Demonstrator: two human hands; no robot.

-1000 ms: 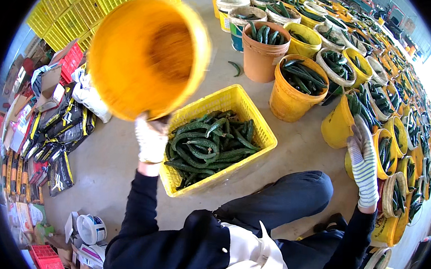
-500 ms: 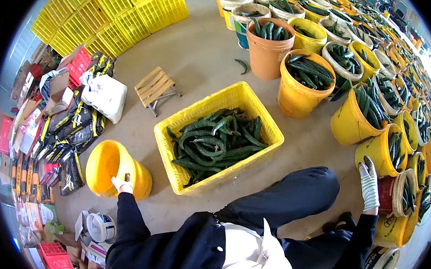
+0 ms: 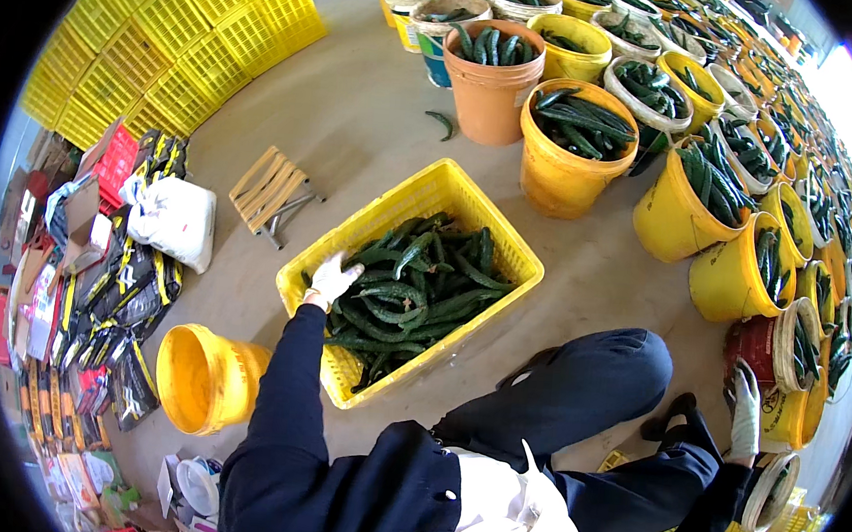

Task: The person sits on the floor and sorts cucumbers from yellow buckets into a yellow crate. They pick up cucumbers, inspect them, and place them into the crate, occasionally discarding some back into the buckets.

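While your left hand (image 3: pixel 333 279) reached over the cucumbers (image 3: pixel 399 299) in the yellow crate (image 3: pixel 470 198), its fingers were loosely spread, with nothing visibly gripped; beside the dark red bucket (image 3: pixel 755 340), you couldn't tell whether your right hand (image 3: pixel 745 417) held anything. Each cucumber looked light, firm and likely to snap if bent, so its middle seemed the best hold.

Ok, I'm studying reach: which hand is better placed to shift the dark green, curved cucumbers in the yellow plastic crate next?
Probably left: the gloved left hand is over the crate, at the cucumbers; the gloved right hand is well outside, near the dark red round bucket.
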